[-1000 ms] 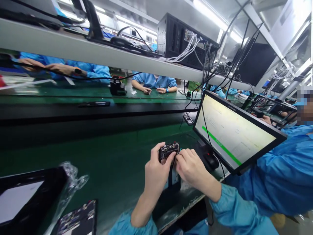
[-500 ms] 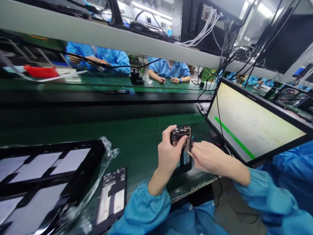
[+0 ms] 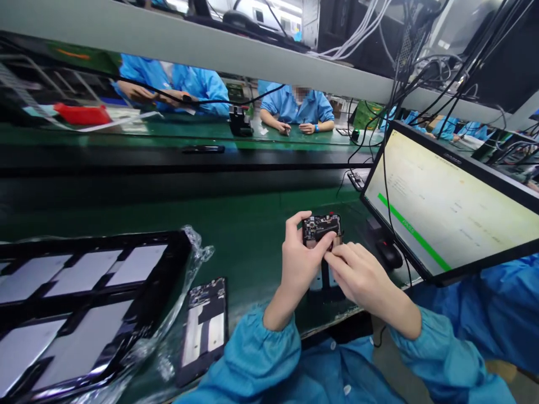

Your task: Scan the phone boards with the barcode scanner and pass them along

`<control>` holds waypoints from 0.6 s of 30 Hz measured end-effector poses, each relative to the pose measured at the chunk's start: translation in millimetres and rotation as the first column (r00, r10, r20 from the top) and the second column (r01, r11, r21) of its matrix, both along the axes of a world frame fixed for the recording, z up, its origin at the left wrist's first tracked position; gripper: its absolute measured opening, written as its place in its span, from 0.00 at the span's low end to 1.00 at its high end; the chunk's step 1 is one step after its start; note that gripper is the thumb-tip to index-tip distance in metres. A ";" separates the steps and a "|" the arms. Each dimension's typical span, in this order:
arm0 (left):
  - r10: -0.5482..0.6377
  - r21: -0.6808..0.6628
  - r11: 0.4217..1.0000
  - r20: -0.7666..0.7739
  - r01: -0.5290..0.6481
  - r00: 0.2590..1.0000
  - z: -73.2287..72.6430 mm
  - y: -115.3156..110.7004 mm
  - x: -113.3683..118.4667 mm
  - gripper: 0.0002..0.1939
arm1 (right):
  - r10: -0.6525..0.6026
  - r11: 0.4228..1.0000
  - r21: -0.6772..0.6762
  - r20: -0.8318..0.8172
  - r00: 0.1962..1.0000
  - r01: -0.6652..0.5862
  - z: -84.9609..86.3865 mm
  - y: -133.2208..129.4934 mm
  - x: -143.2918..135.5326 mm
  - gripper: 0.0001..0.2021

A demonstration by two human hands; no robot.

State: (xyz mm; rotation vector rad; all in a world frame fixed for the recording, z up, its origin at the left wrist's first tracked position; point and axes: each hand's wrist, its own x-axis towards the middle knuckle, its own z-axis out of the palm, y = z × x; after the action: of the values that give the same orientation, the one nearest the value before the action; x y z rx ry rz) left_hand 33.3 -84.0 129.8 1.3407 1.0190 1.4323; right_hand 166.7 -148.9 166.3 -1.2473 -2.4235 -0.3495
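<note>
My left hand (image 3: 301, 259) grips an opened phone (image 3: 311, 224) by its upper part, thumb across the front and fingers behind its left edge. Circuit board parts show at the phone's top, and its lower half is dark. My right hand (image 3: 362, 276) is closed in a pinch against the phone's middle, close to my left thumb. Whatever lies between those fingertips is hidden. Left of my left forearm, a second opened phone (image 3: 205, 322) lies on the green bench (image 3: 248, 224), its board and pale battery area uncovered.
A black tray (image 3: 155, 303) with pale flat pieces and clear plastic wrap (image 3: 197, 247) lies at left. A monitor (image 3: 446, 207) stands at right, with a black mouse (image 3: 389, 255) before it. Cables (image 3: 385, 168) hang down. Two co-workers (image 3: 297, 109) (image 3: 177, 84) sit across the bench.
My right hand has moved left and up, from beside the phone onto its middle. The whole view has shifted slightly. My left hand keeps hold of the phone.
</note>
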 end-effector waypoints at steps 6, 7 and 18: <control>-0.062 -0.068 0.995 0.099 0.069 0.993 -0.5 7.2 -7.0 0.17 | -0.017 1.000 0.013 -0.075 0.997 0.018 -17.6 19.7 -17.9 0.12; -0.075 -0.072 0.994 0.111 0.083 0.991 -1.1 8.9 -8.5 0.17 | -0.004 1.000 0.012 -0.101 0.995 0.005 -19.1 21.2 -19.1 0.12; -0.227 -0.106 0.966 0.098 0.237 0.969 -4.9 11.5 -16.4 0.17 | -0.018 0.994 -0.109 -0.307 0.951 -0.017 -29.0 24.3 -12.6 0.07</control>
State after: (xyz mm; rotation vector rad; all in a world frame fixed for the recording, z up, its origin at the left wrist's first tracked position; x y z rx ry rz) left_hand 16.9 -72.5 124.8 1.2584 0.8458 1.2245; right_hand 154.1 -124.6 137.3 -1.2445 -2.1981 -0.0157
